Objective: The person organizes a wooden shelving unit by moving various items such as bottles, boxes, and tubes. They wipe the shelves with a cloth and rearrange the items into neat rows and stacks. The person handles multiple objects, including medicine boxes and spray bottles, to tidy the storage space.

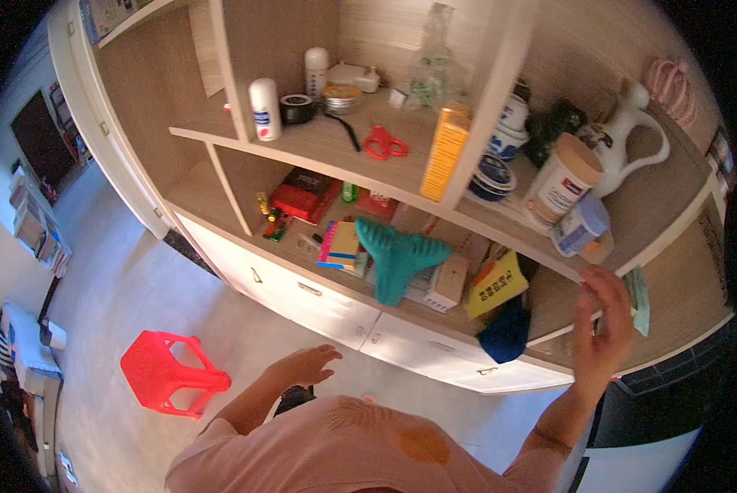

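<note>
My right hand (603, 329) is raised at the front of the cabinet's right end, slightly blurred. Its fingers are apart and I see nothing in them. Beside it hangs a pale green sheet or cloth (638, 301). Just above stand a small tub with a light blue lid (582, 228) and a larger white tub with a tan lid (562, 182). To its left are a yellow packet (498, 284) and a dark blue cloth item (505, 334). Low in front of my body, my left hand (302, 366) is open, fingers loosely spread, touching nothing.
The wooden shelf cabinet (196, 185) holds a teal tail-shaped object (397, 259), red scissors (383, 143), a tall yellow box (446, 152), a white bottle (264, 110) and a white jug (627, 141). White drawers (302, 300) lie below. A red stool (167, 370) stands on the floor at left.
</note>
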Demonstrator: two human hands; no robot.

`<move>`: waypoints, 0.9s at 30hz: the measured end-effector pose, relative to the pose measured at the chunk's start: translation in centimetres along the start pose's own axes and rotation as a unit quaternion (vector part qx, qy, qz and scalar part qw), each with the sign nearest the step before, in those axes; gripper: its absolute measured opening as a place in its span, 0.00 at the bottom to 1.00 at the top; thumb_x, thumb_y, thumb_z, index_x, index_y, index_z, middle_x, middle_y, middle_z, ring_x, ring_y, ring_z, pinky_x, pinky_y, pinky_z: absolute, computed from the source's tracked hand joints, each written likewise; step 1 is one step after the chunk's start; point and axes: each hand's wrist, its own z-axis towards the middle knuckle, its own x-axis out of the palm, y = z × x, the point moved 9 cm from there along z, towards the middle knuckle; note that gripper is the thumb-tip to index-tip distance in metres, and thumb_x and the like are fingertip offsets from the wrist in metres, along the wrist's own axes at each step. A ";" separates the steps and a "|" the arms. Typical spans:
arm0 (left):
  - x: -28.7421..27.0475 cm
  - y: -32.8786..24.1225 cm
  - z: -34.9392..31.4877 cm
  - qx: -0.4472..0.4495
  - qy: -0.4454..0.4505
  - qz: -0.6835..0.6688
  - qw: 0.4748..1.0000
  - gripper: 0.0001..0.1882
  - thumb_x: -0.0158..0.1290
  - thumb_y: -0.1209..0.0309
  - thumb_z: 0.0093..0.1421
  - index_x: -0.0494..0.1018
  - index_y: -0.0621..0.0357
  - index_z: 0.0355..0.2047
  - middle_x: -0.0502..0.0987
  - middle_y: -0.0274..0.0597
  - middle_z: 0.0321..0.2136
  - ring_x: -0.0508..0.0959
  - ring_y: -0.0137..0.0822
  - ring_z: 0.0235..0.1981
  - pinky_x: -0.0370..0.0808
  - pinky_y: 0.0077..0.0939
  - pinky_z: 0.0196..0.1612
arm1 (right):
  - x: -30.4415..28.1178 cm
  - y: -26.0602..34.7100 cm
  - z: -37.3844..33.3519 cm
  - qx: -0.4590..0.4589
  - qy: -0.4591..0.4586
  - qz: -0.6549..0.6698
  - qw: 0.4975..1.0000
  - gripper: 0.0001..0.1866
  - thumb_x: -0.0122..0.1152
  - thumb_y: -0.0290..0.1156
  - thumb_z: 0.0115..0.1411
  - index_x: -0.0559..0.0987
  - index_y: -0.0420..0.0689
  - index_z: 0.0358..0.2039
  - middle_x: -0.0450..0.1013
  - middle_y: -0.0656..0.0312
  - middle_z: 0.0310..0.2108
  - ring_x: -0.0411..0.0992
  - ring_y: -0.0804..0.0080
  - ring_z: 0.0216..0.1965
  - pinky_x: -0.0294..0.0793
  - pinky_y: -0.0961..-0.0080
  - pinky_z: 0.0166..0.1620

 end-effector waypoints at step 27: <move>-14.0 17.2 -12.1 -0.027 -0.071 -0.055 0.996 0.20 0.48 0.65 0.56 0.66 0.56 0.48 0.71 0.49 0.46 0.70 0.48 0.47 0.67 0.39 0.50 | 33.0 19.8 18.8 0.026 0.133 0.178 0.975 0.26 0.66 0.45 0.44 0.75 0.37 0.37 0.70 0.57 0.27 0.67 0.70 0.27 0.68 0.74 0.31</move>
